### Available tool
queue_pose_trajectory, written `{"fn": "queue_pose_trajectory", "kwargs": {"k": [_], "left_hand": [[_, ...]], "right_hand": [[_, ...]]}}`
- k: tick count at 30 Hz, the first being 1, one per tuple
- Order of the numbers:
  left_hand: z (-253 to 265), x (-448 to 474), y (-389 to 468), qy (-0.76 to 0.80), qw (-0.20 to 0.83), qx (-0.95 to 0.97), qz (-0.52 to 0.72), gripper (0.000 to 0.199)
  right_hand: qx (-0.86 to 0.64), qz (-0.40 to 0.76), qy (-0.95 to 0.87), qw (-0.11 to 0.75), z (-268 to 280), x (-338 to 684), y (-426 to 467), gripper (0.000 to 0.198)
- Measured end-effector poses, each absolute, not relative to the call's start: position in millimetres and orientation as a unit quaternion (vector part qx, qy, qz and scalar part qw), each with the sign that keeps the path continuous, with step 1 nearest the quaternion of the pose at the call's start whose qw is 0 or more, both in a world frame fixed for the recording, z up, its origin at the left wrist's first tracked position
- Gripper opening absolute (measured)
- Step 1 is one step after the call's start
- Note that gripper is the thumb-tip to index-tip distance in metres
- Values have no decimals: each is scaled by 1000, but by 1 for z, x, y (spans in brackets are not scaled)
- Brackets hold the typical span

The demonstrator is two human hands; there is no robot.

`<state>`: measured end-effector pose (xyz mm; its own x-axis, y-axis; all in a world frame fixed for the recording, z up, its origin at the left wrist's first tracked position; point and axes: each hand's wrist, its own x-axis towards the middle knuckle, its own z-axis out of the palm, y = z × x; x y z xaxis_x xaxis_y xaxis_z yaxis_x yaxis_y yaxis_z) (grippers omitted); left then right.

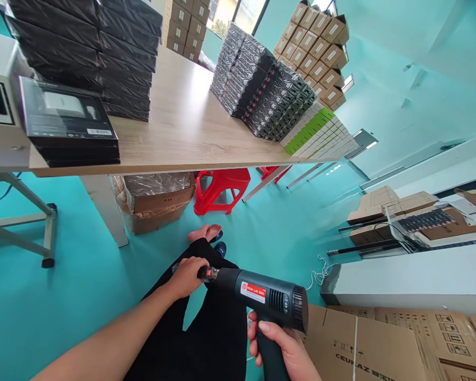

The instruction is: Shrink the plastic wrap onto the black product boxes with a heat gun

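My right hand (280, 338) grips the handle of a dark green heat gun (262, 296) with a red and white label on its side. A finger is at the trigger. The gun lies level above my lap, its nozzle pointing left. At the nozzle's end my left hand (188, 276) is closed on a small black piece with a red label (209, 273). Whether that piece is fixed to the nozzle or separate from it, I cannot tell. My left fingertips are partly hidden.
A wooden table (174, 132) ahead carries stacks of black wrapped boxes (127, 58) and a single black box (69, 121). Beneath it are a carton (158, 201) and a red stool (222, 188). Large cartons (365, 338) stand close on my right, beside a white cord (320, 272).
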<state>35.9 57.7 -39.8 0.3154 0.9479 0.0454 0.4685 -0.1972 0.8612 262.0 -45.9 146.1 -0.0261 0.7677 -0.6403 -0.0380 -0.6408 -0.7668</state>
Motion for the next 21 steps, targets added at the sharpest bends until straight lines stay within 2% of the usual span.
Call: {"fn": "queue_pose_trajectory", "kwargs": {"k": [11,17,21], "left_hand": [[-36,33,59,501,424,679,331,17],[-36,26,65,442,579,553,405,29],[-38,22,68,440,598,519,424,34]], "right_hand": [[-646,641,-221,350,147,274,-46,33],[-617,668,-162,383,150,292,-44,32],[-608,683,-149,377,154,297,-45,33]]}}
